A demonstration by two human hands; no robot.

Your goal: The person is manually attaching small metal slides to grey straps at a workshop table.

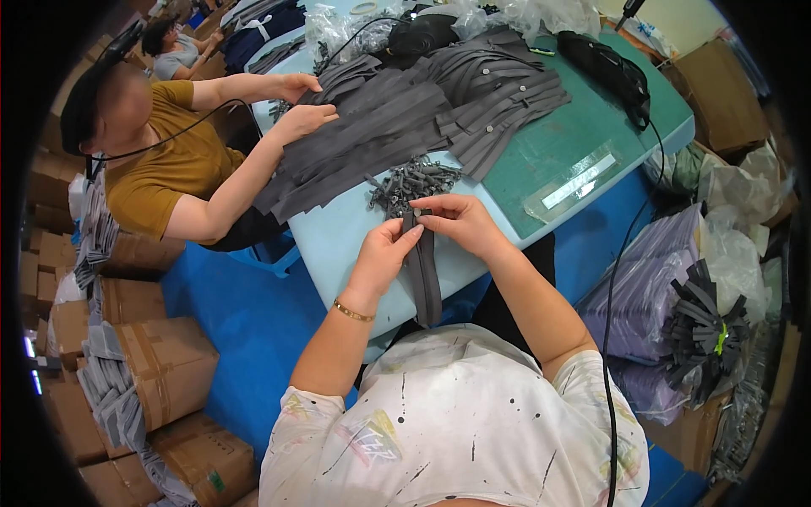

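A dark grey fabric strap hangs down over the table's near edge from between my hands. My left hand is closed on its upper end, thumb and fingers pinched together. Against the same end, my right hand pinches with thumb and forefinger; a small round, shiny piece shows at its fingertips, too small to name. Just beyond my fingers lies a heap of small metal clasps with dark grey tabs. Behind it, long dark grey fabric strips are spread across the table, with several round pale pieces on those at the right.
At the left, a co-worker in a mustard shirt reaches both hands over the strips. A green mat covers the table's right part, with a black bag on it. Cartons stand left; wrapped bundles stand right. A black cable hangs near my right arm.
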